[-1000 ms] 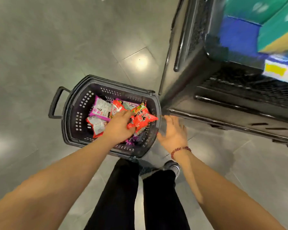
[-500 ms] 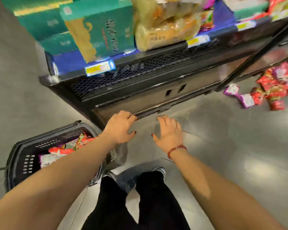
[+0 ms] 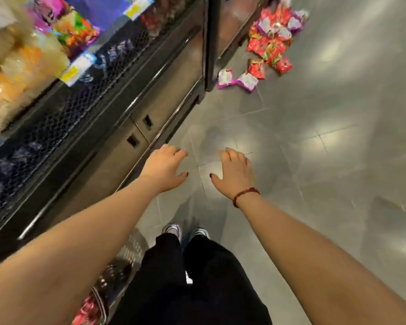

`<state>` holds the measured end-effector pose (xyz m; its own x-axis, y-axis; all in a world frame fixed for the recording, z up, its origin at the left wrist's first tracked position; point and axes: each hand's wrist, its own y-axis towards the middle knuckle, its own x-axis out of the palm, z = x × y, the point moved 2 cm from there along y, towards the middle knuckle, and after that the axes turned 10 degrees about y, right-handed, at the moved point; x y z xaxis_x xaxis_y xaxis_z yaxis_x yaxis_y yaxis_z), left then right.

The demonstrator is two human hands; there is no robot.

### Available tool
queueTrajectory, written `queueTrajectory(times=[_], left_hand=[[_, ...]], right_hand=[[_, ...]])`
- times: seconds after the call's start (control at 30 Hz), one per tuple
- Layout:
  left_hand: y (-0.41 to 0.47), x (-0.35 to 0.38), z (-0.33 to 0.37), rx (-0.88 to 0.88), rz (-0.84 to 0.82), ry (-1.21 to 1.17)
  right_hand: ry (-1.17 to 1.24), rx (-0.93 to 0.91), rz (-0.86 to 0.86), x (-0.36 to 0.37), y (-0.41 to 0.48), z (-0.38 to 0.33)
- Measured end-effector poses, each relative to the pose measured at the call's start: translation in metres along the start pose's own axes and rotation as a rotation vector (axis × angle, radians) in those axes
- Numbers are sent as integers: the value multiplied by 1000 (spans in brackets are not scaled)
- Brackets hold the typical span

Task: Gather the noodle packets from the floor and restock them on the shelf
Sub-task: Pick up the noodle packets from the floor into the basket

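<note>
Both hands empty, fingers loosely spread, palms down: left hand [image 3: 163, 170], right hand [image 3: 234, 174]. Noodle packets [image 3: 270, 43] heaped on floor [image 3: 326, 160], well ahead and rightward, beside shelf [image 3: 164, 90] base. Right hand nearer. Pile seemingly strung along the shelf; blurred.

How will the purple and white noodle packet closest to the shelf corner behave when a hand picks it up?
The purple and white plastic noodle packet looks puffed and crinkled, so probably light. Its glossy film may be slippery. Lying flat on the grey tiled floor, it should not roll.
</note>
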<state>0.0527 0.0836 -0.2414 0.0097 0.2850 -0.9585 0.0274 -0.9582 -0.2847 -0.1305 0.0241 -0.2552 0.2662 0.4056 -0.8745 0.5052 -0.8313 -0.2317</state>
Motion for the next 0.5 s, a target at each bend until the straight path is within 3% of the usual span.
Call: queueTrajectory(times=[0.23,0.5], left_hand=[[108,-19,41,199,-36,5],[273,-56,50,318,-14,-10]], right_hand=[[87,234,97,-39,26,78],[103,379,166,-96,136,147]])
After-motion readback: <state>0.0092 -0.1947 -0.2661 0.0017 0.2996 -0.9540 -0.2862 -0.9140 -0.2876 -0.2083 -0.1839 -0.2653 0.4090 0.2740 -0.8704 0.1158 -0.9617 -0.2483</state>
